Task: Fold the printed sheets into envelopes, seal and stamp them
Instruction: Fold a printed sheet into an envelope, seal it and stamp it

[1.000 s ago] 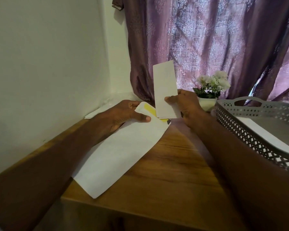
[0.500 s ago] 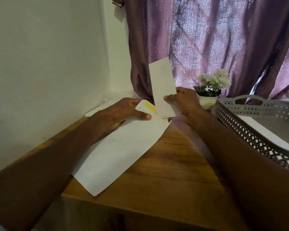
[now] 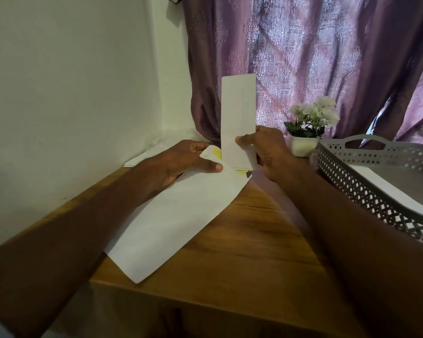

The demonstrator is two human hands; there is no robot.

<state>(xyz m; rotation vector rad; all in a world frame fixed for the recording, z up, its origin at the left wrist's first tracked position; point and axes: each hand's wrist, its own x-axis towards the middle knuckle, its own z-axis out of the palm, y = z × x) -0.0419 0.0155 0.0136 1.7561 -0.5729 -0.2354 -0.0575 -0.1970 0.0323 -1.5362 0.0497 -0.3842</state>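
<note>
- The left hand reaches in from the lower left, forearm low over the wooden surface. Its thumb lies flat on top of the white envelope near the mouth, and the other fingers curl behind the lifted flap, so the hand pinches the open end of the envelope.
- The flap stands up just past the thumb tip, showing a yellow strip on its inner face.
- The right hand comes in from the lower right with the forearm slanting up across the surface. Thumb in front and fingers behind, it grips the folded sheet by its lower part.
- The folded sheet stands nearly upright, rising well above the right fingers. Its bottom edge sits at the envelope's mouth, just beside the left thumb tip; whether it has gone inside cannot be told.
- The envelope lies slantwise on the surface, its closed end toward the near edge, under the left forearm.
- A grey perforated tray with a handle cut-out sits to the right of the right hand, touching or just beside that forearm. A white sheet lies flat inside it.
- A small white pot holding white flowers stands beyond the right fingers, between them and the tray's far corner.
- More white paper lies beyond the left hand, by the wall.
- A purple patterned curtain hangs behind everything.
</note>
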